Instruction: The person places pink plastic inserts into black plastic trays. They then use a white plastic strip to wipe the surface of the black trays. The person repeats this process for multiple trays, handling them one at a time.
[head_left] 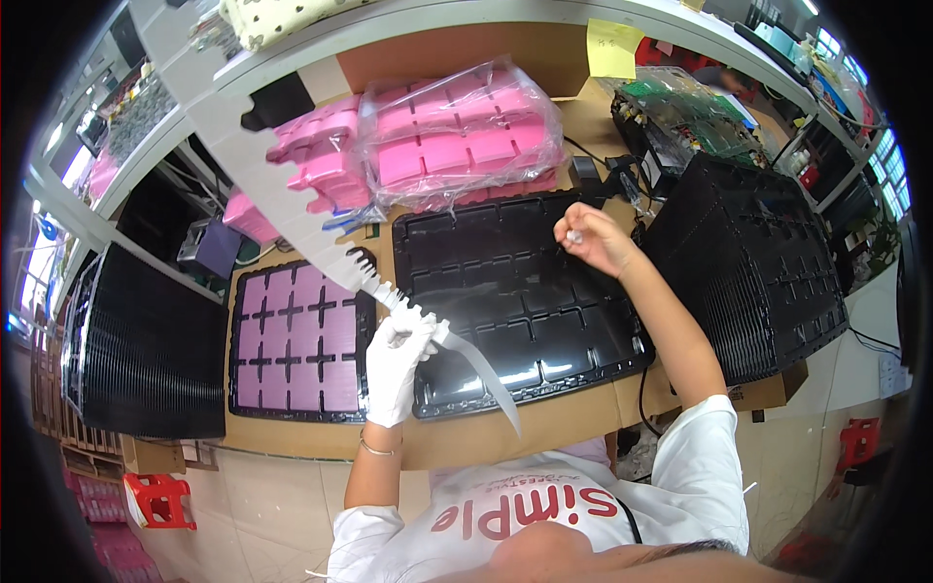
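Note:
My left hand (397, 360), in a white glove, is closed on a pale strip with small white notched pieces (387, 294) along its upper part. A translucent tail of the strip (491, 377) curls down to the right, over a large black moulded tray (466, 291). My bare right hand (595, 241) is raised over the tray's far right part, its fingers curled. Something small and whitish shows at its fingertips, too small to name. Left of my gloved hand lies a smaller black tray (367, 330) with pink-purple sheets (296, 340) in its compartments.
Stacks of black trays stand at the left (155, 340) and right (748, 272). Behind the large tray lie pink foam pieces (457, 126), partly in clear plastic. Green circuit boards (680, 107) are piled at the back right. A shelf edge (466, 39) with a yellow note (612, 49) runs above.

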Action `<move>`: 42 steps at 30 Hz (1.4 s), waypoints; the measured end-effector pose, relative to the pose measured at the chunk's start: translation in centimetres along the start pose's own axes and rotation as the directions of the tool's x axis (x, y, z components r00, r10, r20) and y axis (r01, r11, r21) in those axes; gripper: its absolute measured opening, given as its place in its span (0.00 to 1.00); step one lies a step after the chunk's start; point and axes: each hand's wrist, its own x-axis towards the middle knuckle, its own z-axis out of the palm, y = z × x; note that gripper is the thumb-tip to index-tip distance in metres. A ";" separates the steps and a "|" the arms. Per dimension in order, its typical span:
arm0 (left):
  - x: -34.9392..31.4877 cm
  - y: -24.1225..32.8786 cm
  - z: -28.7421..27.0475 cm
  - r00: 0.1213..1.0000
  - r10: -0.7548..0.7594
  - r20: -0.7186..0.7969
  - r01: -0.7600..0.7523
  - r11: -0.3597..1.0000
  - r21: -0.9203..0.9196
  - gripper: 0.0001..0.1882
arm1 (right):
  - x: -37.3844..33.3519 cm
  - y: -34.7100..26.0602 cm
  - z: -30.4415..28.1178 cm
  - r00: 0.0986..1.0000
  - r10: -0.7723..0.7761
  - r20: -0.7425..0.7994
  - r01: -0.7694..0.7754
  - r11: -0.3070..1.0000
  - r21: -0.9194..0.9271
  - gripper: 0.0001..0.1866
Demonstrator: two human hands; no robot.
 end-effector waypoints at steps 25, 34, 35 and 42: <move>-8.3 0.5 -7.3 0.945 -0.022 -0.327 -0.050 0.976 -0.210 0.06 | -5.0 9.9 18.5 0.967 -0.003 0.254 0.219 0.519 -0.826 0.04; -8.9 -0.4 -8.1 0.943 -0.099 -0.317 0.033 0.978 -0.207 0.05 | -2.7 12.7 17.9 0.900 0.077 0.429 0.400 0.245 -0.883 0.08; -8.9 -0.6 -8.1 0.947 -0.097 -0.305 0.029 0.976 -0.217 0.05 | -2.7 12.5 18.1 0.902 0.102 0.421 0.391 0.227 -0.892 0.08; -8.8 -0.4 -7.7 0.957 -0.137 -0.257 0.100 0.983 -0.152 0.08 | -1.7 11.9 17.9 0.892 0.191 0.409 0.373 0.197 -0.907 0.09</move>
